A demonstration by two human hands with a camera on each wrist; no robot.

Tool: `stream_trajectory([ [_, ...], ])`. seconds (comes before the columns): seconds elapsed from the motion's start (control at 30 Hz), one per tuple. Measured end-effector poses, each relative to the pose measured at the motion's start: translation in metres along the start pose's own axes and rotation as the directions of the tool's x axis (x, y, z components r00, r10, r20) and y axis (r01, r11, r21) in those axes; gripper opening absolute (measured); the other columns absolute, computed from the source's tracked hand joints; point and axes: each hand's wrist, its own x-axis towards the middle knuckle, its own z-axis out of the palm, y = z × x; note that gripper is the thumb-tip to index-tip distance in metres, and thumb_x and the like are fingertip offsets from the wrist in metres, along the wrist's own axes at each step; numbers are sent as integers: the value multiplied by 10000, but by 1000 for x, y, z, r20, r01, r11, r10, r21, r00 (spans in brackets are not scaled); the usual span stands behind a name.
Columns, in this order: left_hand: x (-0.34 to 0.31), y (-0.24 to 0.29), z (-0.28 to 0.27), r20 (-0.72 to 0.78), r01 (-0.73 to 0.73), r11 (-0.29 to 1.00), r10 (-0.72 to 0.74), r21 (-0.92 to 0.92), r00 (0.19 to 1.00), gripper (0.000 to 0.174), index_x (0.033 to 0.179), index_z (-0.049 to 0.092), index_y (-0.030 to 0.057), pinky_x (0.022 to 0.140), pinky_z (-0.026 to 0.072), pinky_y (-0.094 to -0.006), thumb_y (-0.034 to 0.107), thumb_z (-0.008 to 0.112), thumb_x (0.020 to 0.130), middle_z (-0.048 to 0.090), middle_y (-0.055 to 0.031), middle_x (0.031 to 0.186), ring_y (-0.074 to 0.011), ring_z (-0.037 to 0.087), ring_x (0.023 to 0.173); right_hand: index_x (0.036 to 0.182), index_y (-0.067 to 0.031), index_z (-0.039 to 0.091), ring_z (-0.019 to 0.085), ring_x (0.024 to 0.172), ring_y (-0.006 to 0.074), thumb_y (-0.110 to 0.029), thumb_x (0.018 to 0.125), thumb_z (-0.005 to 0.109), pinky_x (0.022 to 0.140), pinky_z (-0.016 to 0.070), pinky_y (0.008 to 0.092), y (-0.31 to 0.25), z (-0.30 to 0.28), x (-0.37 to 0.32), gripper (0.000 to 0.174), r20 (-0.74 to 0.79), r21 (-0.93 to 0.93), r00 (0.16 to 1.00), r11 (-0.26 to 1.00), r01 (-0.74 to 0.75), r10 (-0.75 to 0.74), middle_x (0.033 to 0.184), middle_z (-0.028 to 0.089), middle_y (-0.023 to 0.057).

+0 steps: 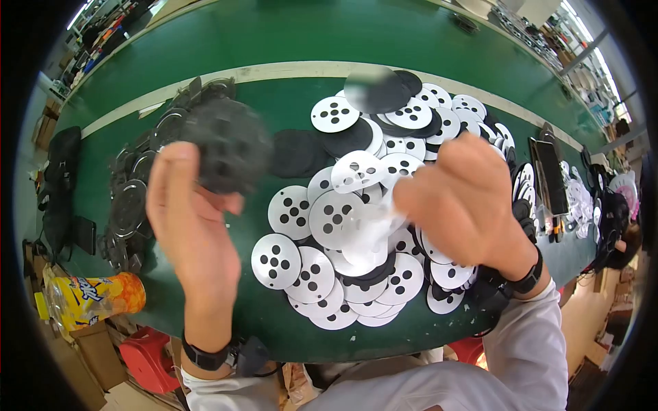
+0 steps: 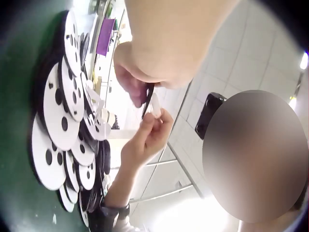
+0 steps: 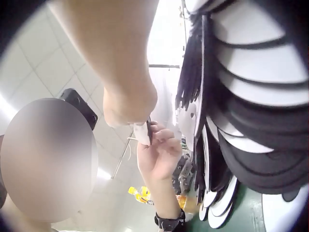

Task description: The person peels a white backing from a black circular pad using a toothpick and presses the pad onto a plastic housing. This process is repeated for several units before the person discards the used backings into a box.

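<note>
My left hand (image 1: 195, 229) holds a dark round disc-shaped part (image 1: 229, 147), blurred in the head view, with fingers and thumb at its edge. To the right, over a pile of white discs with black dots (image 1: 336, 219), my right hand (image 1: 462, 198) pinches a thin white piece (image 1: 367, 236), also blurred. In the left wrist view, the right fingertips hold the white piece (image 2: 155, 105) close against the dark part (image 2: 147, 102). The right wrist view has both hands near each other too, the white piece (image 3: 141, 133) between them.
Black ring-shaped parts (image 1: 130, 202) are heaped on the left of the green table (image 1: 295, 41). Black discs (image 1: 298, 152) lie among the white ones. A yellow-labelled bottle (image 1: 96, 298) lies at the left edge. More stacked discs (image 1: 524, 192) and a dark tray (image 1: 548, 177) sit right.
</note>
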Motion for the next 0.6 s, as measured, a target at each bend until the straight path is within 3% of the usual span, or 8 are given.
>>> stream_trajectory([
  [0.03,8,-1,-5,-65,-104,994,106,29,992,118,871,548,75,527,369,-209,187,511,883,559,16,822,-55,506,665,846,-19,543,389,560,200,-66,511,632,500,313,335,3,-9,-1,350,202,42,974,992,-117,107,629,461,43],
  [0.2,6,-7,-10,22,-183,983,182,25,983,111,900,575,49,532,367,-199,148,534,872,560,16,811,-46,489,653,1056,-1,468,418,715,244,28,622,631,659,355,332,11,-6,-3,465,394,67,865,929,-365,311,798,459,77],
  [0.33,-8,-9,4,282,-228,971,200,70,938,146,930,580,-27,582,363,-169,101,526,885,567,5,772,-21,458,676,942,-20,515,458,671,181,-34,806,543,653,381,298,12,-12,-5,139,446,285,754,723,-630,482,760,496,56],
  [0.4,-12,-8,-1,427,-262,955,182,136,886,136,921,574,-48,615,371,-176,74,530,880,571,0,787,-32,457,691,903,-13,526,462,639,111,-56,891,429,642,381,247,15,-11,-8,106,494,595,692,375,-710,526,788,535,39],
  [0.43,-12,-8,1,476,-363,915,244,176,845,123,894,579,-46,638,381,-204,64,528,873,583,-29,792,-69,476,694,864,-12,529,455,620,75,-70,932,336,644,380,213,10,-1,-11,212,401,701,717,313,-641,571,923,554,68],
  [0.47,-13,-9,1,474,-367,913,248,177,845,123,894,579,-46,638,381,-204,64,528,873,583,-29,792,-69,476,694,864,-12,529,455,620,75,-70,932,336,644,380,213,8,3,-11,212,399,703,720,315,-638,567,923,554,68],
  [0.57,-16,-14,4,588,-434,893,290,117,755,97,858,595,-24,685,398,-280,48,534,834,594,-92,779,-185,514,695,850,-5,529,454,742,65,-99,936,345,678,377,209,7,9,-14,224,448,868,768,-18,-496,458,1157,475,127],
  [0.6,-11,-15,4,679,-556,827,363,81,638,102,858,611,-5,728,391,-304,67,551,817,590,-94,859,-205,509,753,865,-6,539,435,800,66,-146,908,440,693,370,210,6,10,-14,177,533,845,736,-221,-486,417,1179,475,125],
])
